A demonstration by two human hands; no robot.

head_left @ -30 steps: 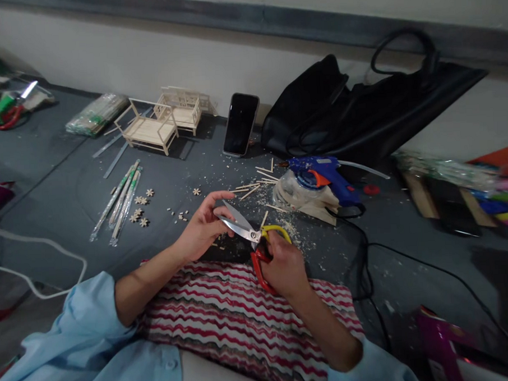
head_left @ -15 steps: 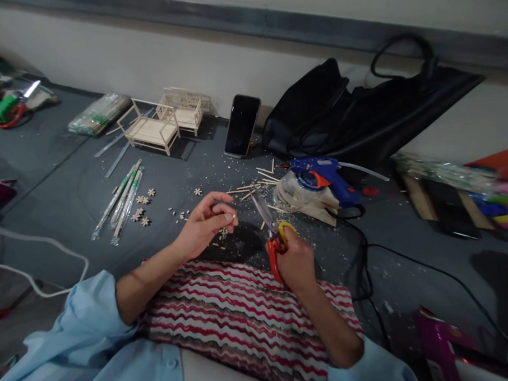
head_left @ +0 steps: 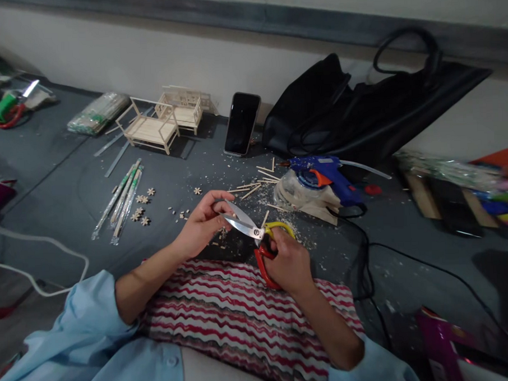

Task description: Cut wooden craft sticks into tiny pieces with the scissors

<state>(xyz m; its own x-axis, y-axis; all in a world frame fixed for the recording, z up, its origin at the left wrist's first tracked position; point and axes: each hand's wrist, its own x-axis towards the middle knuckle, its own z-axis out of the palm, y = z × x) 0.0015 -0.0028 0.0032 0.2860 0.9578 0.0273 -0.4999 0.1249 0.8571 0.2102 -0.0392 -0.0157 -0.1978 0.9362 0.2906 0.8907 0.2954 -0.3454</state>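
Note:
My right hand (head_left: pixel 289 262) grips scissors (head_left: pixel 256 232) by their red and yellow handles. The blades are spread and point left, with their tips at the fingers of my left hand (head_left: pixel 205 223). Thumb and fingers of that hand are pinched on a small wooden piece (head_left: pixel 234 215), mostly hidden by fingers and blades. Below and left of it lie tiny cut wood bits (head_left: pixel 181 216). Several thin wooden sticks (head_left: pixel 245 188) are scattered beyond the scissors. Small flower-shaped wooden pieces (head_left: pixel 144 200) lie farther left, near wrapped bundles of sticks (head_left: pixel 122 199).
Two miniature wooden furniture frames (head_left: pixel 152 130) stand at the back beside a propped phone (head_left: pixel 242 123). A blue glue gun (head_left: pixel 327 173) rests on a clear tape roll (head_left: pixel 290 192), its black cable (head_left: pixel 369 264) running right. A black bag (head_left: pixel 318 109) leans on the wall. Striped cloth (head_left: pixel 242 309) covers my lap.
My right hand has brought the scissors left and turned them, opening the blades around the pinched piece. My left hand has stayed almost in place.

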